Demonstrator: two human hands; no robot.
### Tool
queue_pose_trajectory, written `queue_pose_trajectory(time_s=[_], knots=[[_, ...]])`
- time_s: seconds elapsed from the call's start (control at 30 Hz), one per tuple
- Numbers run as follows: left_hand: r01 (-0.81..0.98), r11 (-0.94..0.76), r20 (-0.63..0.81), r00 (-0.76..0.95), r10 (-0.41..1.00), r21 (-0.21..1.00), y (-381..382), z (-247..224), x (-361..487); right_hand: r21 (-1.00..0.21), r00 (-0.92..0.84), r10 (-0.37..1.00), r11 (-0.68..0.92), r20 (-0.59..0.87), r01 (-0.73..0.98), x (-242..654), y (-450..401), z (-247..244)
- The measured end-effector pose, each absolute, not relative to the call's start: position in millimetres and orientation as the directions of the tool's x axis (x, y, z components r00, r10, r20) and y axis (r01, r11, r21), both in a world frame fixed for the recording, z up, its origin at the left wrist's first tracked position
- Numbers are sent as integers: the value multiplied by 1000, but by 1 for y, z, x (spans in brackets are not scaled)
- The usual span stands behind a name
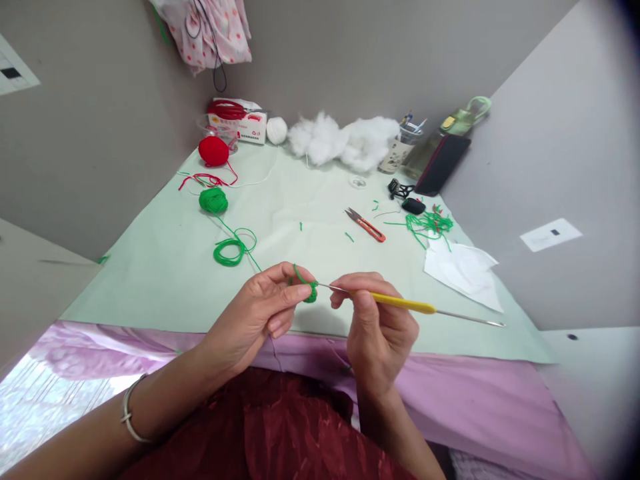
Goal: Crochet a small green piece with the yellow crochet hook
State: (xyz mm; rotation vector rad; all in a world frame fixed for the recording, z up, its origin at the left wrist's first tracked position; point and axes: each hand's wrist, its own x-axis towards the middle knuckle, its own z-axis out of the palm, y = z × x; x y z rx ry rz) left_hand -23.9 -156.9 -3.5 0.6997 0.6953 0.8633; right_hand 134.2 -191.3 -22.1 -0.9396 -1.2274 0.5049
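Note:
Near the table's front edge, my left hand (257, 313) pinches a small green crocheted piece (311, 293) between thumb and fingers. My right hand (377, 327) is closed around the yellow handle of a crochet hook (407, 304), whose thin metal tip points left and meets the green piece. A second metal end sticks out to the right. Green yarn runs from my left hand back to a loose coil (229, 253) and a green yarn ball (213, 200) on the left of the table.
Orange-handled thread snips (367, 225) lie mid-table. A red yarn ball (213, 151) and white stuffing (320, 138) are at the back. To the right are green yarn scraps (429, 223), white paper (465, 270), a dark phone (443, 165) and a cup of pens (397, 152).

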Motion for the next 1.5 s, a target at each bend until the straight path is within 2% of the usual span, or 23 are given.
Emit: queue_pose_trajectory(time_s=[0.23, 0.37, 0.6, 0.73, 0.83, 0.9, 1.03, 1.13, 1.2, 1.33, 1.43, 1.5], knots=[[-374, 422, -244, 438, 865, 826, -159, 0, -21, -824, 175, 806, 546, 566, 153, 135, -192, -25], [-354, 381, -213, 429, 878, 854, -159, -3, -22, -831, 179, 812, 539, 556, 139, 135, -190, -28], [-316, 282, -142, 401, 905, 906, -158, -9, -26, -895, 269, 889, 419, 370, -151, 135, -183, -32], [-301, 272, -153, 365, 918, 914, -157, -6, -27, -886, 256, 900, 410, 353, -218, 137, -181, -29], [-285, 255, -147, 350, 925, 924, -158, -4, -28, -892, 240, 889, 429, 390, -138, 138, -185, -27], [-268, 227, -132, 330, 935, 936, -158, -4, -27, -885, 236, 860, 465, 452, -1, 139, -188, -26], [-229, 163, -102, 258, 961, 960, -160, -2, -25, -741, 150, 736, 607, 661, 286, 138, -194, -27], [-234, 164, -102, 256, 961, 958, -160, -2, -25, -663, 101, 674, 671, 732, 332, 136, -195, -28], [-264, 189, -110, 286, 952, 946, -159, -3, -26, -724, 164, 711, 635, 684, 269, 135, -194, -27], [-299, 241, -131, 346, 929, 923, -158, -4, -28, -867, 285, 829, 498, 482, 19, 135, -189, -25], [-306, 251, -131, 361, 923, 918, -158, -2, -28, -894, 281, 884, 425, 374, -146, 136, -184, -24], [-305, 252, -134, 360, 923, 918, -158, -1, -27, -895, 274, 897, 404, 346, -191, 137, -182, -23]])
